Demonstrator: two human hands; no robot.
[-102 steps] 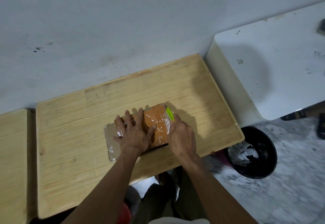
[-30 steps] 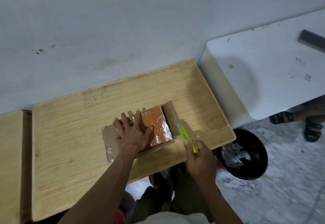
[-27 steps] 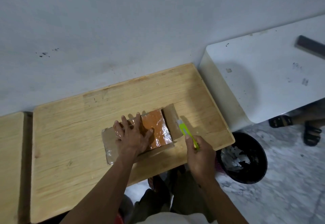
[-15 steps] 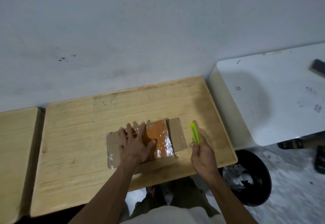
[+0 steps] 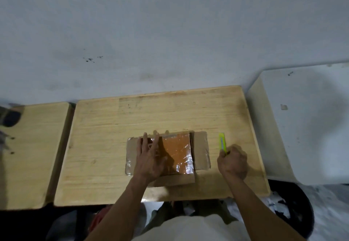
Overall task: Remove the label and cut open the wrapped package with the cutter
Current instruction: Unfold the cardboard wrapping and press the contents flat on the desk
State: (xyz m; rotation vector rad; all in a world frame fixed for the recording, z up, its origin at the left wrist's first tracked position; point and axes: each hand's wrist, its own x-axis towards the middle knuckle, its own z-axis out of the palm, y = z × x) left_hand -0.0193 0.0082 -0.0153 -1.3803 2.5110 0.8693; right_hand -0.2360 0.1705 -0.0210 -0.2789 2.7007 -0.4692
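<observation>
Cardboard flaps of the package (image 5: pixel 201 151) lay cut open under the flat, spread left hand (image 5: pixel 150 162), while the right hand (image 5: pixel 233 162), fingers clamped on the cutter (image 5: pixel 222 142), seemingly needed only to set it down.

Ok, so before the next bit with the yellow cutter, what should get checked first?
1. Package lies flat on the wooden table: ok.
2. Left hand presses flat on the package to steady it: ok.
3. Right hand has a firm grip on the cutter: ok.
4. Cutter is clear of the left hand, off to the package's right: ok.
5. Blade is out and how far: cannot tell, too small to see.
6. Wrap fully cut open: not ok; flaps are folded out, but shiny film still covers the orange part.
</observation>
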